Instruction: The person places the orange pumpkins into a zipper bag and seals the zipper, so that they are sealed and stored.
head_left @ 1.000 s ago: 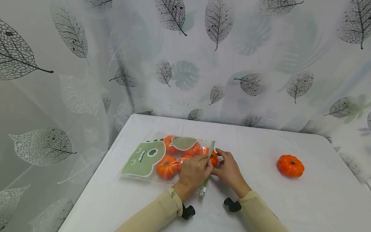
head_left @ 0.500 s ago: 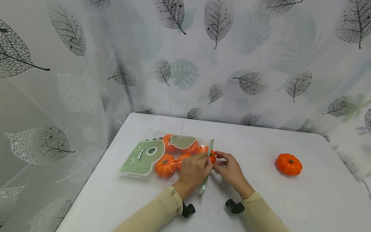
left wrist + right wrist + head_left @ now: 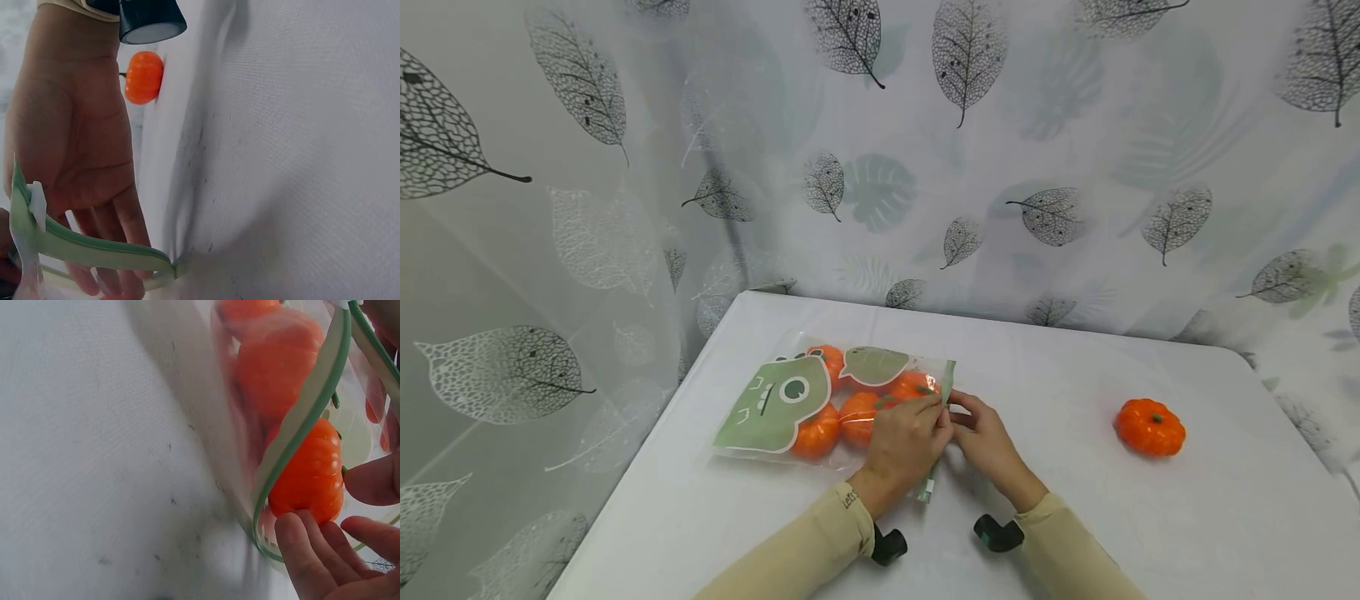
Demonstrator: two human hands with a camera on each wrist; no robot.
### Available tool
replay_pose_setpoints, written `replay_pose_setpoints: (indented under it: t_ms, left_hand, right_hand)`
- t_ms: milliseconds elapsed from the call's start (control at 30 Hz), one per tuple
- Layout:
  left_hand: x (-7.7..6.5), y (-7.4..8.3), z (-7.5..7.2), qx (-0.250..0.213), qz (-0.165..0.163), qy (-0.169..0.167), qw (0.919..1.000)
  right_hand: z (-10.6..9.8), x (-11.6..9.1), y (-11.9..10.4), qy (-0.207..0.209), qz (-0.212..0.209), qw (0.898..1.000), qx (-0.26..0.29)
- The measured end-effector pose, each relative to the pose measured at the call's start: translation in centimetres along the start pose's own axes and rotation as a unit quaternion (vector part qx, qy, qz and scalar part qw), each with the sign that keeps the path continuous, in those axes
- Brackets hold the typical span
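A clear zip bag (image 3: 763, 412) with a green monster print lies on its side, several orange toy pumpkins (image 3: 857, 417) inside it. My left hand (image 3: 901, 442) pinches the bag's green-edged mouth and keeps it spread. My right hand (image 3: 988, 446) reaches in at that mouth. In the right wrist view, the fingertips of this hand touch or nearly touch the nearest pumpkin (image 3: 306, 478), just inside the green rim (image 3: 300, 431); they are stretched out, not wrapped round it. Another orange pumpkin (image 3: 1150, 427) sits alone at the right of the table.
The white table (image 3: 1037, 367) ends at a leaf-printed curtain (image 3: 910, 208) behind. Black wrist-camera housings (image 3: 997, 533) hang below both cuffs, close to the table.
The pumpkin at the bag's mouth has gone deeper inside, with my right hand following it leftward. Pumpkins inside the bag have shifted left. The left hand keeps its hold.
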State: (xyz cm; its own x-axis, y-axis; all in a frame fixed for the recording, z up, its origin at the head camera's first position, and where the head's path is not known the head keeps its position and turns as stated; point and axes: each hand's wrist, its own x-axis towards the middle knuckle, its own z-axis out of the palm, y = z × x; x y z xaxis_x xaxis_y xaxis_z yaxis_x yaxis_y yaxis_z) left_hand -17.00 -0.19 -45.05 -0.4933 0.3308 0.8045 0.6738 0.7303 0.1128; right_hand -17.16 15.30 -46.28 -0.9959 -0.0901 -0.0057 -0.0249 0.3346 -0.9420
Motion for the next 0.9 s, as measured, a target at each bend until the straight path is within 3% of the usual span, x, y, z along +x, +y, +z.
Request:
replay_pose_setpoints:
  t_ms: [200, 367, 467, 567, 900]
  left_hand:
    - [0.0, 0.0, -0.1, -0.006, 0.0, 0.003, 1.0]
    - [0.1, -0.1, -0.3, -0.004, 0.002, 0.0, 1.0]
    - [0.0, -0.1, -0.3, -0.003, 0.001, -0.001, 1.0]
    - [0.0, -0.1, -0.3, -0.002, -0.003, -0.003, 1.0]
    - [-0.3, 0.0, -0.3, -0.003, -0.016, -0.011, 0.9998]
  right_hand:
    - [-0.2, -0.1, -0.1, -0.012, -0.008, 1.0, -0.017]
    - [-1.7, -0.7, -0.3, 0.03, -0.067, 0.991, -0.11]
    - [-3.3, -1.0, -0.4, 0.084, -0.101, 0.972, -0.195]
    - [-5.1, -1.3, -0.6, 0.132, -0.1, 0.953, -0.255]
    - [-11.4, -2.3, 0.3, 0.277, -0.071, 0.891, -0.353]
